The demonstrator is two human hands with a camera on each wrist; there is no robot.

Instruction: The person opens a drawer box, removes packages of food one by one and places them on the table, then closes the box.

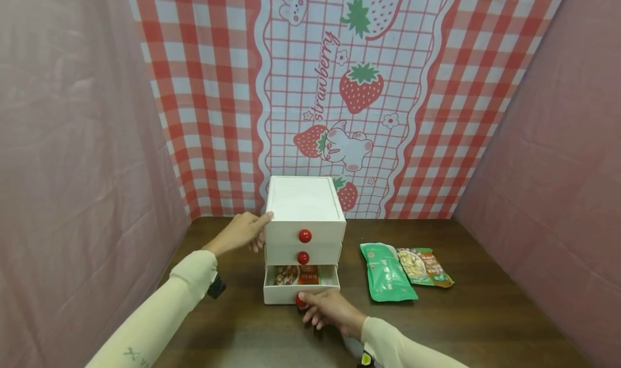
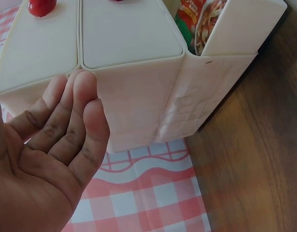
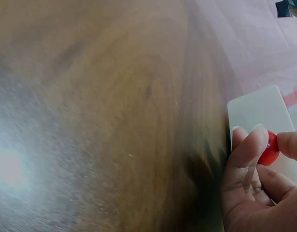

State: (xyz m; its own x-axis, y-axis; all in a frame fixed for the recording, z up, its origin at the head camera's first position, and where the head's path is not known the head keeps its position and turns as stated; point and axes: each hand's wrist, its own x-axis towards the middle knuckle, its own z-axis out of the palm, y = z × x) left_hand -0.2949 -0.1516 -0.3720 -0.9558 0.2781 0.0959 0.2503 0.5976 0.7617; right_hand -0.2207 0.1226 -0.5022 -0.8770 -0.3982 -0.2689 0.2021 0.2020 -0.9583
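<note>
A white box of three drawers (image 1: 306, 198) with red knobs stands on the table. Its bottom drawer (image 1: 277, 294) is pulled partly out, and a red food packet (image 1: 308, 275) lies inside. My right hand (image 1: 335, 310) pinches that drawer's red knob (image 3: 269, 150) between thumb and fingers. My left hand (image 1: 244, 230) rests against the box's left side, thumb at the top edge; in the left wrist view the fingertips of the left hand (image 2: 56, 140) touch the side wall near the upper drawers, both closed.
A green pouch (image 1: 388, 273) lies on the table right of the box, with a brown and green food packet (image 1: 423, 266) beside it. A red checked cloth (image 1: 213, 88) hangs behind, and pink cloth (image 1: 548, 168) hangs at both sides.
</note>
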